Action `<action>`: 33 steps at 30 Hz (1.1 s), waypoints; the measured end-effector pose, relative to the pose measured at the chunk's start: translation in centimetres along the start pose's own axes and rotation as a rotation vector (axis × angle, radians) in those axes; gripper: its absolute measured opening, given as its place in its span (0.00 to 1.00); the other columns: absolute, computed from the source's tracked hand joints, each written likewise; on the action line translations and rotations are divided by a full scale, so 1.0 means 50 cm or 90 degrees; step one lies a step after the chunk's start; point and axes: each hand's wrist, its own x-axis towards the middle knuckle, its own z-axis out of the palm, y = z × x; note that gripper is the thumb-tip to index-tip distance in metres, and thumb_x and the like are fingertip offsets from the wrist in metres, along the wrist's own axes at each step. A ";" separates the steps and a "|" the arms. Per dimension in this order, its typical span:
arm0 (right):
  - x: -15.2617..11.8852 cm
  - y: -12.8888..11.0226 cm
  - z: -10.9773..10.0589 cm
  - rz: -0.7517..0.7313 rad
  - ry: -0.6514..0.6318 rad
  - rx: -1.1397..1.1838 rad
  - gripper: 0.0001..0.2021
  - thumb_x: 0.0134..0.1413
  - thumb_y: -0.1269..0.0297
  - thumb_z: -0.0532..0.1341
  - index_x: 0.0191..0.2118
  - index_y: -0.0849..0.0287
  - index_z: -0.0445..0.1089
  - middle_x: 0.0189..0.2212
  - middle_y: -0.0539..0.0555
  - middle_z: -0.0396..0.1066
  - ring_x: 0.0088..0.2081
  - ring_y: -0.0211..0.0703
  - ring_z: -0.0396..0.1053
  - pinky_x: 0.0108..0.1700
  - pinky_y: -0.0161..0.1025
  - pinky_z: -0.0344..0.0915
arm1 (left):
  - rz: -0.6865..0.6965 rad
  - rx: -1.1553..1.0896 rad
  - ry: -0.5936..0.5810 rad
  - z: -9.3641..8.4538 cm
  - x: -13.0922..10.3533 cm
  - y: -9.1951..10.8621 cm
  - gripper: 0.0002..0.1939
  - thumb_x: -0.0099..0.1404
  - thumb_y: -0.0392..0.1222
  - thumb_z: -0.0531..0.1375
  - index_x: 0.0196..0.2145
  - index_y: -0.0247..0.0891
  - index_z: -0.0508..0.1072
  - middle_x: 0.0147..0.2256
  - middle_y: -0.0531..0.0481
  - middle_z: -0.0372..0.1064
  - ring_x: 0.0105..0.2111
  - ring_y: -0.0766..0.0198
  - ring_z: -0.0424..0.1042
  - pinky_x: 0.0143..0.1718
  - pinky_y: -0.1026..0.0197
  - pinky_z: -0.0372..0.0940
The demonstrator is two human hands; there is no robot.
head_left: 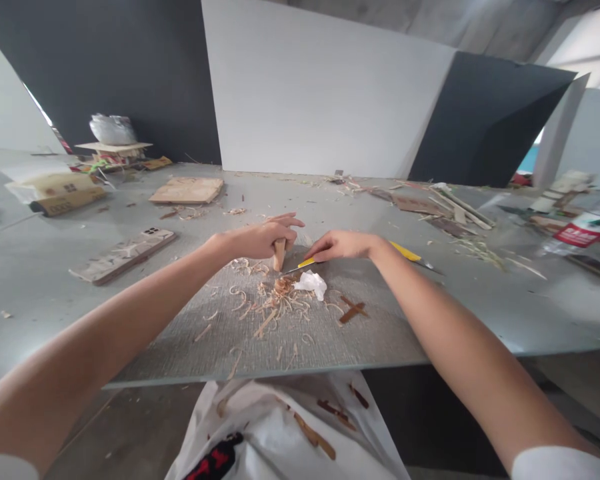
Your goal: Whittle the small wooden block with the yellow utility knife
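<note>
My left hand [275,237] grips a small piece of wood [279,256] that stands on the grey mat [180,347]. In my right hand [337,245] is a yellow utility knife [306,263], its blade pointing left at the wood's lower end. Whether the blade touches the wood I cannot tell. Curled wood shavings [275,310] lie heaped below the wood. Close under the knife sits a crumpled white tissue [311,284]. Two brown slivers [353,310] cross each other to the right. Another yellow-handled knife [407,252] lies beyond my right wrist.
A phone in a patterned case [125,257] lies at left, with a flat wooden board [187,190] behind it. Wood strips [460,207] and a plastic bottle [583,227] are at right. The table's front edge [300,373] runs before my lap, where a white cloth [280,433] holds wood scraps.
</note>
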 end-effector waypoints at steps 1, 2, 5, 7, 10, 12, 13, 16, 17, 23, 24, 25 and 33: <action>-0.006 0.000 0.000 -0.001 0.002 0.006 0.19 0.51 0.55 0.60 0.49 0.52 0.72 0.48 0.51 0.71 0.48 0.46 0.66 0.50 0.40 0.60 | -0.007 0.002 -0.001 -0.001 -0.001 0.001 0.15 0.48 0.20 0.50 0.26 0.38 0.66 0.46 0.49 0.69 0.62 0.62 0.48 0.62 0.49 0.45; -0.010 0.000 -0.001 0.000 0.008 0.007 0.19 0.52 0.55 0.59 0.49 0.52 0.71 0.48 0.51 0.71 0.49 0.46 0.66 0.50 0.40 0.59 | -0.012 0.004 -0.002 -0.002 -0.003 0.001 0.15 0.47 0.20 0.50 0.27 0.38 0.66 0.47 0.48 0.69 0.62 0.61 0.48 0.62 0.49 0.45; -0.019 -0.001 -0.005 0.000 0.037 0.004 0.19 0.53 0.56 0.58 0.51 0.52 0.70 0.49 0.51 0.70 0.50 0.46 0.65 0.52 0.41 0.58 | -0.012 0.007 -0.009 -0.003 -0.007 0.001 0.18 0.45 0.19 0.49 0.28 0.39 0.66 0.44 0.49 0.70 0.62 0.62 0.49 0.62 0.49 0.45; -0.019 -0.001 -0.006 0.002 0.050 0.004 0.19 0.53 0.56 0.58 0.51 0.51 0.70 0.50 0.51 0.70 0.50 0.45 0.65 0.53 0.41 0.57 | -0.012 0.007 -0.010 -0.002 -0.009 0.001 0.18 0.44 0.19 0.48 0.28 0.39 0.66 0.41 0.49 0.71 0.61 0.62 0.50 0.62 0.49 0.44; -0.015 0.001 -0.005 0.011 0.060 -0.009 0.19 0.53 0.56 0.58 0.51 0.51 0.70 0.50 0.51 0.70 0.49 0.46 0.65 0.52 0.41 0.58 | -0.016 0.002 0.002 0.000 -0.008 0.003 0.17 0.45 0.20 0.48 0.28 0.38 0.65 0.39 0.49 0.71 0.61 0.61 0.51 0.63 0.48 0.43; -0.011 0.005 -0.003 0.021 0.066 -0.024 0.19 0.53 0.56 0.58 0.51 0.51 0.70 0.49 0.51 0.70 0.49 0.46 0.66 0.51 0.41 0.59 | -0.007 -0.003 0.006 0.001 -0.006 0.006 0.17 0.45 0.20 0.48 0.27 0.39 0.65 0.37 0.49 0.71 0.60 0.61 0.53 0.63 0.48 0.43; -0.010 0.007 -0.002 0.028 0.067 -0.031 0.19 0.53 0.56 0.58 0.51 0.51 0.70 0.49 0.51 0.70 0.48 0.46 0.66 0.50 0.40 0.59 | -0.002 -0.005 0.007 0.002 -0.004 0.008 0.16 0.45 0.20 0.47 0.26 0.39 0.64 0.35 0.50 0.71 0.60 0.62 0.54 0.63 0.48 0.42; -0.008 0.007 -0.001 0.051 0.060 -0.052 0.20 0.53 0.56 0.57 0.51 0.52 0.70 0.48 0.51 0.71 0.47 0.46 0.67 0.49 0.40 0.60 | 0.004 -0.010 0.009 0.004 0.001 0.013 0.17 0.44 0.19 0.47 0.25 0.39 0.62 0.33 0.50 0.71 0.59 0.64 0.54 0.64 0.49 0.42; -0.008 0.005 -0.001 0.059 0.057 -0.060 0.20 0.53 0.56 0.58 0.51 0.53 0.70 0.48 0.51 0.71 0.46 0.46 0.67 0.48 0.40 0.61 | 0.004 -0.013 0.014 0.004 0.002 0.013 0.16 0.44 0.19 0.47 0.25 0.39 0.62 0.34 0.50 0.71 0.59 0.63 0.54 0.63 0.49 0.43; -0.009 -0.022 0.006 0.129 0.021 -0.087 0.21 0.46 0.58 0.63 0.49 0.50 0.72 0.45 0.49 0.73 0.44 0.47 0.68 0.44 0.38 0.62 | 0.015 -0.004 0.045 0.011 0.002 0.007 0.13 0.47 0.22 0.49 0.24 0.39 0.62 0.37 0.48 0.71 0.57 0.61 0.57 0.63 0.47 0.45; -0.009 -0.023 0.008 0.139 0.013 -0.087 0.22 0.44 0.58 0.64 0.49 0.49 0.72 0.44 0.48 0.73 0.43 0.47 0.69 0.43 0.38 0.63 | 0.016 0.003 0.049 0.011 0.001 0.006 0.12 0.48 0.22 0.49 0.24 0.39 0.62 0.37 0.48 0.70 0.57 0.61 0.58 0.62 0.47 0.45; -0.009 -0.023 0.010 0.137 0.007 -0.084 0.23 0.43 0.58 0.65 0.49 0.49 0.72 0.44 0.48 0.74 0.43 0.47 0.69 0.43 0.38 0.63 | 0.016 0.009 0.053 0.012 0.000 0.004 0.12 0.49 0.23 0.49 0.24 0.38 0.62 0.36 0.48 0.70 0.57 0.61 0.58 0.62 0.47 0.45; -0.015 -0.003 0.008 0.026 0.017 -0.053 0.24 0.52 0.50 0.58 0.54 0.51 0.68 0.50 0.51 0.69 0.48 0.46 0.66 0.49 0.38 0.59 | 0.029 0.005 0.041 0.010 -0.004 -0.001 0.14 0.47 0.21 0.49 0.25 0.39 0.62 0.32 0.49 0.70 0.57 0.61 0.58 0.62 0.46 0.45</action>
